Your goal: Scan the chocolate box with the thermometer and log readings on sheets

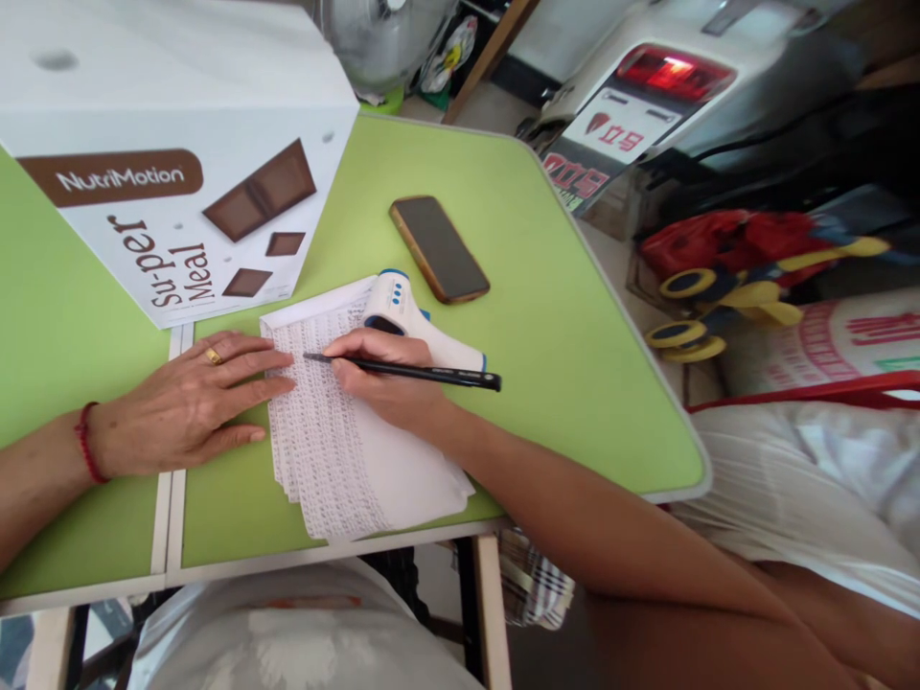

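My right hand grips a black pen, its tip on a sheet of paper covered in dense rows of small handwriting. The lower right part of the sheet is blank, and more sheets lie beneath it. Flat on the green table, my left hand has its fingers spread, and its fingertips touch the paper's left edge. Just beyond my right hand is a white and blue thermometer gun, partly hidden by the hand and pen. A phone in a brown case lies behind it, screen dark.
A tall white carton stands on the table at the back left. Past the table are a fan, a white scooter with a red tail light, and a yellow and blue toy. White cloth shows at the right.
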A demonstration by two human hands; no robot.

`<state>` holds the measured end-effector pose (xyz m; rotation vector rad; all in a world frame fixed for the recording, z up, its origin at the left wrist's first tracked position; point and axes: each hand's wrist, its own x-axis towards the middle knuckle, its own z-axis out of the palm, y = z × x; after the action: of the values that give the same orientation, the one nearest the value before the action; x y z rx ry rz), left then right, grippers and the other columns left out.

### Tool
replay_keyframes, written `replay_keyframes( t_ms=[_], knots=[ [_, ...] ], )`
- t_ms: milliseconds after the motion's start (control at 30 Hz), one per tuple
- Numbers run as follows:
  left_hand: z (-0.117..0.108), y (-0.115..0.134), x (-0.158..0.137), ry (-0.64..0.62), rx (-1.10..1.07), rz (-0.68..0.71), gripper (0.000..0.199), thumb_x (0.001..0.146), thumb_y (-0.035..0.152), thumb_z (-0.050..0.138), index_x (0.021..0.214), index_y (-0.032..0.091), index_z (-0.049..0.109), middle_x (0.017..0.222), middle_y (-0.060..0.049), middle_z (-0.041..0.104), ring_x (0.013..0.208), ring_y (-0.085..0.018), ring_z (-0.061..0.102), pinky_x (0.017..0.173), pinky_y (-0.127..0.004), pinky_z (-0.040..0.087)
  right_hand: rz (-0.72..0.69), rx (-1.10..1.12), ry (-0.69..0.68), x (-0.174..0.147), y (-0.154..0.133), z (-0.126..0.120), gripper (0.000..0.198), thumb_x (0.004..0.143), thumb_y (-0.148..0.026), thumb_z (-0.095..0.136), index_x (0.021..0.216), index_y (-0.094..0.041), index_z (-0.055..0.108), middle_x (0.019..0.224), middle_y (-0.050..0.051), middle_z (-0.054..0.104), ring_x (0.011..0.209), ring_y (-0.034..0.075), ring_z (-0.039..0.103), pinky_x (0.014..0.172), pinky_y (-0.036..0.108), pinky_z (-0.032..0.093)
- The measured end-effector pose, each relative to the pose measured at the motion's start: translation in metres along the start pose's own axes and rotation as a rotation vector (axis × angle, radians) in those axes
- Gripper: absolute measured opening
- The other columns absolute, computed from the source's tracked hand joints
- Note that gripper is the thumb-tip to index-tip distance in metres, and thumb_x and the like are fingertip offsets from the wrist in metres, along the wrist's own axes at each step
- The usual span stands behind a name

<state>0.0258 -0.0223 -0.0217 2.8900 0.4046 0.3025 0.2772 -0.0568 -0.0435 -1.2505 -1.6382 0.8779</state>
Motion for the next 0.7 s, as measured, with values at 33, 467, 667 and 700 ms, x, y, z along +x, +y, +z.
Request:
replay_keyframes(
  t_ms=[33,467,667,700],
  knots=[
    [-0.0001,0.0001,-0.0001,0.003,-0.002,-0.001,0.045,0.104,0.039,0.039,0.139,0.014,0.049,0.144,-0.014,0.049,0.135,-0.032,0.04,0.112,-0.052,0.038,0.009,-0.005,0.003,0.0,-0.0001,0.0002,0.01,0.074,-0.02,0.059,0.077,-0.018,0.069,0.069,0.0,0.069,0.059,0.01,0.057,0.056,0.023,0.048],
    [-0.0023,-0.0001,0.001,0.0,-0.027,-0.001,0.045,0.103,0.039,0.041,0.139,0.015,0.05,0.145,-0.014,0.049,0.134,-0.032,0.042,0.111,-0.053,0.039,0.049,0.006,0.016,0.0008,-0.0039,-0.0008,0.009,0.071,-0.021,0.059,0.072,-0.019,0.068,0.062,-0.002,0.065,0.054,0.009,0.052,0.052,0.024,0.045],
    [-0.0015,0.0,-0.0002,0.01,-0.028,0.004,0.045,0.103,0.04,0.041,0.139,0.014,0.05,0.145,-0.015,0.049,0.135,-0.032,0.041,0.111,-0.053,0.039,0.041,-0.005,0.04,0.0007,-0.0033,-0.0004,0.01,0.072,-0.021,0.058,0.073,-0.019,0.068,0.063,-0.002,0.065,0.055,0.009,0.054,0.053,0.023,0.046],
    [-0.0016,0.0,-0.0001,0.009,-0.028,0.004,0.045,0.103,0.039,0.041,0.139,0.014,0.05,0.145,-0.015,0.049,0.135,-0.032,0.041,0.111,-0.053,0.039,0.04,0.001,0.032,0.0006,-0.0033,-0.0004,0.011,0.072,-0.022,0.058,0.073,-0.019,0.068,0.063,-0.002,0.065,0.055,0.009,0.054,0.053,0.023,0.046]
  ],
)
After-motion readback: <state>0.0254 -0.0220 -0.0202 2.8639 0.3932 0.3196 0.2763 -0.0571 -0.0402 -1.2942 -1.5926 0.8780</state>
